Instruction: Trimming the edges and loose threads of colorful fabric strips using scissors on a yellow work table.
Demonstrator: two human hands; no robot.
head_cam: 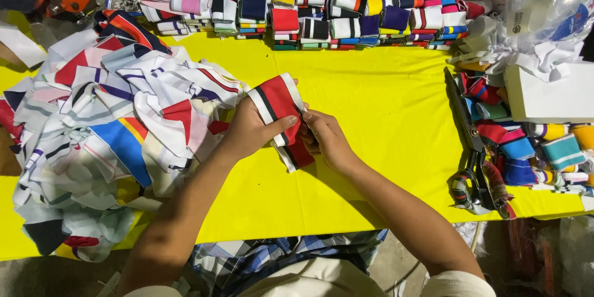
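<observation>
both my hands on a folded red striped band over the yellow tabletop [383,117]

head view: my left hand [250,130] and right hand [328,139] have their fingers closed on the red striped band [279,104], mid-tabletop; loose fabric pile [105,124] left, folded stacks [322,6] far, scissors [473,161] right.

The striped strip [279,111] is ribbed knit cloth; right of it, metal scissors [471,148] lie on the bench's [383,99] smooth matt yellow cover.

Bare yellow tabletop [383,117] lies open in the middle; a loose cloth heap [105,130] blocks the left, folded stacks [322,6] the far edge, scissors [473,148] the right.
</observation>
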